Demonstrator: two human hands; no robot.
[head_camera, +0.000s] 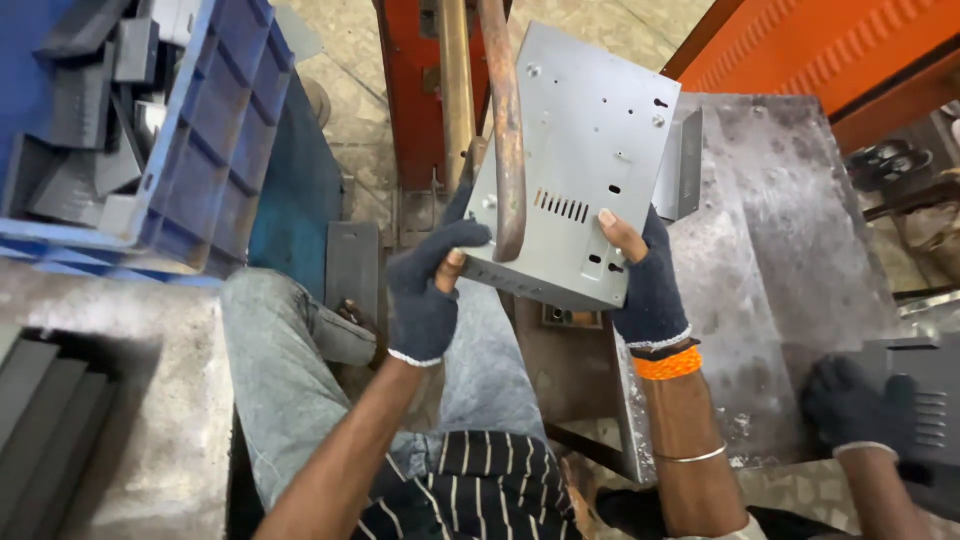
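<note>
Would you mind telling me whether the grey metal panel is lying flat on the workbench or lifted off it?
Lifted off. The grey metal panel is held tilted in the air, gripped at its lower corners by the left hand and right hand, above the workbench.

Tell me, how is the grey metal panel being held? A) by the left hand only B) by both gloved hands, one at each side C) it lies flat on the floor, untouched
B: the left hand and right hand each grip a side of the panel.

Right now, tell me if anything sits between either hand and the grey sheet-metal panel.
Nothing does: the left hand and right hand both grip the panel directly. Only the rusty curved bar crosses in front of it.
</note>
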